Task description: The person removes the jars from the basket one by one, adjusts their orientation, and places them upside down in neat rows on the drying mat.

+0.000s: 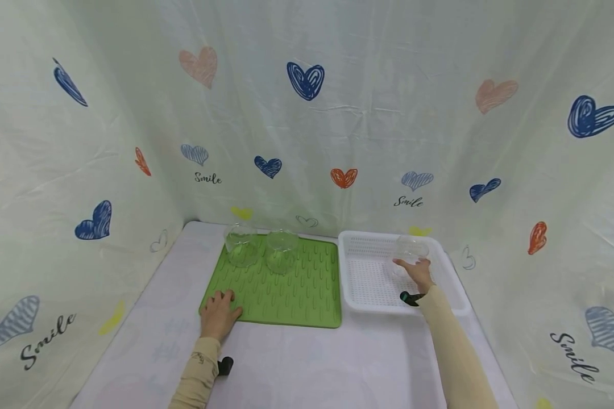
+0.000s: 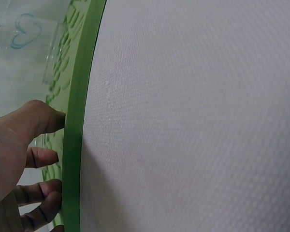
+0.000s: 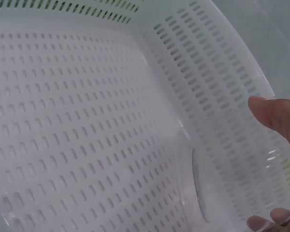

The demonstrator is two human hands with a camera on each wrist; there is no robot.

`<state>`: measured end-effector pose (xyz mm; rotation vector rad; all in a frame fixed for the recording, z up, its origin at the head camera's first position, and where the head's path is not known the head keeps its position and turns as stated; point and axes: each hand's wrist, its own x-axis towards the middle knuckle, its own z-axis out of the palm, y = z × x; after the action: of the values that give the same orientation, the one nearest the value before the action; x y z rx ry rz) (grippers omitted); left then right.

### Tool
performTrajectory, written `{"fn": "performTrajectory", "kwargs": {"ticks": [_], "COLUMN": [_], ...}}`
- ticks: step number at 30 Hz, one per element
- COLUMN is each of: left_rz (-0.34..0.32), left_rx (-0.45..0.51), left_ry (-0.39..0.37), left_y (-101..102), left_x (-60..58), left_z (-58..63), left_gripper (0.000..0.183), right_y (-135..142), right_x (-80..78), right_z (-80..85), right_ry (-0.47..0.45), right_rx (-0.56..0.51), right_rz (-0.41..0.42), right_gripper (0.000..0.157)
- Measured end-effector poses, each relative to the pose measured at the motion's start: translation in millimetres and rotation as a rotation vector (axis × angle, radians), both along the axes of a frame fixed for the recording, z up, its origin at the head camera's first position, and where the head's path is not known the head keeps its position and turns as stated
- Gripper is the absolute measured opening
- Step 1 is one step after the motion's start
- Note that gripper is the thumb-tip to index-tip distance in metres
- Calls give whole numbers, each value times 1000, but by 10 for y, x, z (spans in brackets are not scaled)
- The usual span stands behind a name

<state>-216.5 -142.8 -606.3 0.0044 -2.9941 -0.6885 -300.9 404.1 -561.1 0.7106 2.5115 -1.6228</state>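
Note:
A clear glass (image 1: 411, 247) stands at the right side of the white perforated basket (image 1: 370, 309). My right hand (image 1: 418, 275) grips it, thumb on one side and fingers on the other; in the right wrist view the see-through glass (image 3: 222, 183) is hard to make out against the slotted wall. On the front left corner of the green ridged mat (image 1: 286, 301) rests my left hand (image 1: 218, 315), fingers spread and loosely bent. Two more clear glasses, a left one (image 1: 242, 250) and a right one (image 1: 281, 255), stand along the mat's back edge.
The mat and basket sit side by side on a white-covered table (image 1: 286, 369). A pale curtain (image 1: 363, 130) printed with hearts hangs close behind the table and along both sides. Dark wrist-camera mounts stick out from both wrists.

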Motion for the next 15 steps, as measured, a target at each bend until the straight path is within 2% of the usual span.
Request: {"fn": "performTrajectory", "kwargs": {"ticks": [6,15], "left_rz": [1,-4], "left_rx": [-2,0], "left_ry": [7,8], "left_y": [1,1], "left_x": [-3,2], "left_z": [-19,4], "left_gripper": [35,34], "right_y": [18,-23], "right_x": [15,85], "right_z": [-3,45], "right_ry": [-59,-47], "right_rx": [-13,-40], "right_rz": [28,18], "right_gripper": [121,126]}}
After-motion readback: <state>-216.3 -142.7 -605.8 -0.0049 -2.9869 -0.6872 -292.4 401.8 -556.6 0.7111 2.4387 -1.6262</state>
